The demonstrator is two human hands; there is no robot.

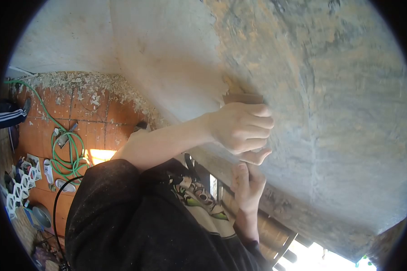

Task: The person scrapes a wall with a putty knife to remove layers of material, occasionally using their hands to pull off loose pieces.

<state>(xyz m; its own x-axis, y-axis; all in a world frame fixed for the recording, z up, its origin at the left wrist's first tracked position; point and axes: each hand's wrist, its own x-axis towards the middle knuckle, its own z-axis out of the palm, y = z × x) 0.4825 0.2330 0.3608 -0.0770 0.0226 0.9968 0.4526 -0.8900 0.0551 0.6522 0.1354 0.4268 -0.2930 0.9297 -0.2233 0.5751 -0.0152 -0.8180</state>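
Observation:
My left hand (243,128) is closed in a fist around a scraper, its back toward me. The scraper's wide, flat brown blade (243,98) sticks out beyond the knuckles and lies against the wall (339,135). The handle is hidden in my fingers. Just below, my right hand (248,186) is closed too, its thumb laid along the fingers, close against the left thumb; it seems to hold the scraper's lower end, which I cannot see clearly. Around the blade the wall is patchy grey and tan, with a smoother pale coat (167,49) to the left.
Pale flakes (95,88) litter the orange tiled floor (36,131) along the wall's foot. A coiled green hose (68,153), shoes (48,170) and a white shoe rack (25,185) lie at left. A striped dark garment (11,115) shows at the far left edge. A black cable (55,212) runs beside me.

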